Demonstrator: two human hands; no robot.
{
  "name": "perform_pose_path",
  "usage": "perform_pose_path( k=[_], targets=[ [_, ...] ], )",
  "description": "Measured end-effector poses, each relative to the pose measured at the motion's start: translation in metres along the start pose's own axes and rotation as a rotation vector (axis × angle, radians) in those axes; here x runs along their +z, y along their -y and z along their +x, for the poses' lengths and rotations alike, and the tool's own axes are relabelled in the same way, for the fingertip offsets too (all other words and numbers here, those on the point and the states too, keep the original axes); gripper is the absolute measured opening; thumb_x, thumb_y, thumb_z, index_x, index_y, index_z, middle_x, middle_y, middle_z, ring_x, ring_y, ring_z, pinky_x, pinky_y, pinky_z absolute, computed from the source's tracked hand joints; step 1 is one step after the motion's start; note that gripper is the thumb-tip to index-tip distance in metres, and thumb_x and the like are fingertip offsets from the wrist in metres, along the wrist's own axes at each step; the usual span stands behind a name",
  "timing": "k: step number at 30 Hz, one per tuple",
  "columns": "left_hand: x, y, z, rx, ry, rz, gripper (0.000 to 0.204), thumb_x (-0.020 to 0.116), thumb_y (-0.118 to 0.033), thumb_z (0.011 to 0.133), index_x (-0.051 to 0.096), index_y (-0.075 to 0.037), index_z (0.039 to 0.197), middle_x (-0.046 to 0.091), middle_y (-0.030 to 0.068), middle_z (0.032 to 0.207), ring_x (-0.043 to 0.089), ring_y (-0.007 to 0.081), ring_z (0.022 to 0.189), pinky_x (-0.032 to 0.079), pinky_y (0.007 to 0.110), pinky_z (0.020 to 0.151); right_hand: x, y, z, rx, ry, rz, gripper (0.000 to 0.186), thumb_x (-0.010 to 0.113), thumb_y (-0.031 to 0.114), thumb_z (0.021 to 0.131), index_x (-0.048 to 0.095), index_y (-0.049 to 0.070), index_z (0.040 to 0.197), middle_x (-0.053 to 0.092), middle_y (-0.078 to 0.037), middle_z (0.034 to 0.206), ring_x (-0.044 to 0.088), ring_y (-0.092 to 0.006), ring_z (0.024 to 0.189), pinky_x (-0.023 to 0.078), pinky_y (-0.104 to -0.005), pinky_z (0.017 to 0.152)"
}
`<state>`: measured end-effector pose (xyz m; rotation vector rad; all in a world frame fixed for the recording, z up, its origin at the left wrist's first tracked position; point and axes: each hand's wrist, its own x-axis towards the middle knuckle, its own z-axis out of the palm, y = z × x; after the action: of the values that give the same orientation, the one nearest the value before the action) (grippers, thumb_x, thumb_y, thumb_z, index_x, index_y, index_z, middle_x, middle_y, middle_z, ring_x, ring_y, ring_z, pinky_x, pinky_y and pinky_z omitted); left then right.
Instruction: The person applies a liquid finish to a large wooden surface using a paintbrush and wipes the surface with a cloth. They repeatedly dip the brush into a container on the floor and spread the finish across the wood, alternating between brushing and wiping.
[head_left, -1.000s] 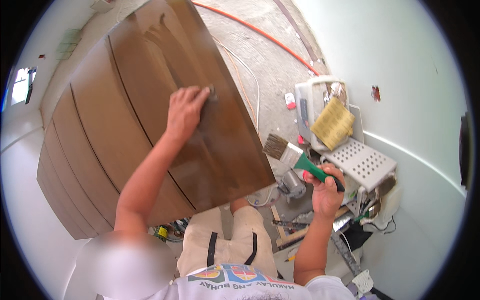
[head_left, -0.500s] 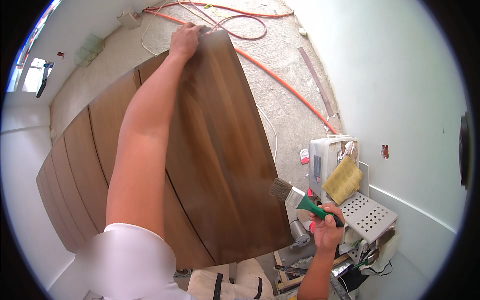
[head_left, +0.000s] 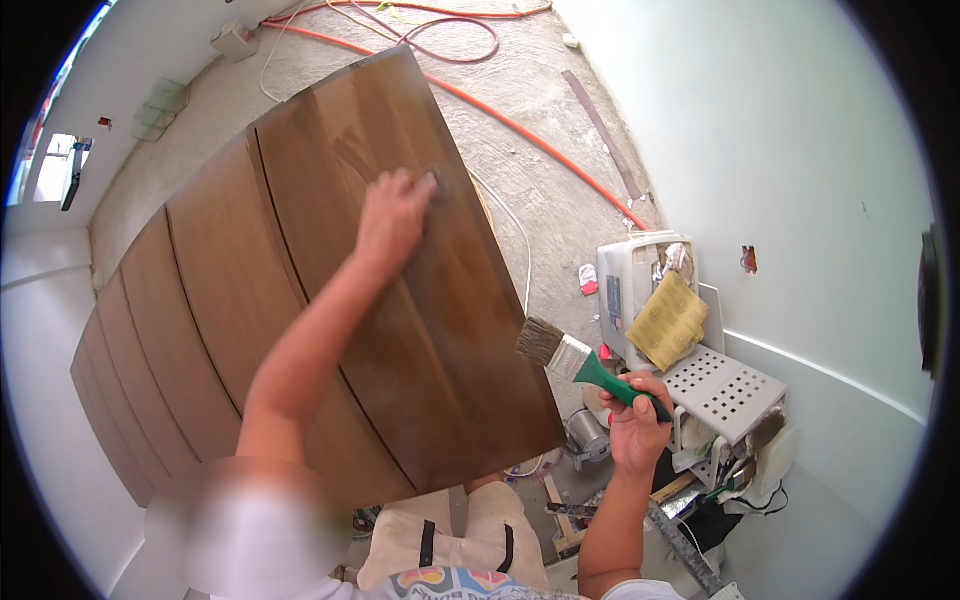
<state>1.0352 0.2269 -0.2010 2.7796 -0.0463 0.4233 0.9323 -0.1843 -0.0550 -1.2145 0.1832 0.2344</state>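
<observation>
Fingers of the left hand (head_left: 393,215) lie loosely curled and pressed on the dark brown wooden panel (head_left: 300,300), near its far right edge; whether something small sits under them cannot be told. Fingers of the right hand (head_left: 635,425) are wrapped tight around the green handle of a paintbrush (head_left: 580,362), bristles pointing toward the panel's near right corner, just off its edge. Beyond the brush, a yellow sheet of sandpaper (head_left: 668,322) rests on a pale plastic case (head_left: 630,285). An orange cable (head_left: 520,125) crosses the concrete floor (head_left: 560,190).
</observation>
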Motion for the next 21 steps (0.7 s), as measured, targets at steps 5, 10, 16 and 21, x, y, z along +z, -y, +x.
perform_pose_path(
  k=[5,10,16,21],
  targets=[
    [-0.035,-0.159,-0.168,0.240,0.331,-0.253,0.050,0.060,-0.008,0.085,0.065,-0.005,0.135,0.059,0.0124,0.119,0.056,0.0314,0.110,0.044,0.048,0.102,-0.027,0.020,-0.033,-0.033,-0.003,-0.012,0.031,0.073,0.019,0.097,0.064,-0.004,0.117,0.063,-0.019,0.114,0.073,-0.0339,0.094,0.065,-0.0413,0.082],
    [-0.029,-0.124,-0.123,0.250,0.278,-0.187,0.047,0.056,-0.008,0.087,0.064,-0.008,0.134,0.061,0.0139,0.118,0.058,0.0331,0.107,0.045,0.049,0.096,-0.051,0.036,-0.054,-0.052,-0.045,-0.034,0.029,0.072,0.018,0.097,0.065,-0.004,0.115,0.063,-0.019,0.114,0.073,-0.0338,0.094,0.065,-0.0404,0.083],
    [0.008,0.075,0.071,0.089,-0.089,0.103,0.035,0.059,-0.008,0.092,0.073,-0.015,0.124,0.069,0.0115,0.119,0.063,0.0341,0.109,0.051,0.047,0.091,-0.051,0.021,-0.052,-0.030,-0.084,-0.046,0.032,0.074,0.019,0.096,0.065,-0.005,0.115,0.063,-0.019,0.114,0.073,-0.0340,0.093,0.066,-0.0408,0.082],
    [0.014,0.139,0.130,-0.112,-0.156,0.216,0.027,0.059,-0.015,0.098,0.074,-0.016,0.121,0.071,0.0113,0.115,0.066,0.0345,0.104,0.054,0.050,0.088,-0.025,0.007,-0.034,-0.022,-0.039,-0.018,0.032,0.076,0.019,0.095,0.066,-0.003,0.116,0.064,-0.020,0.112,0.073,-0.0341,0.092,0.066,-0.0410,0.079]
  ],
)
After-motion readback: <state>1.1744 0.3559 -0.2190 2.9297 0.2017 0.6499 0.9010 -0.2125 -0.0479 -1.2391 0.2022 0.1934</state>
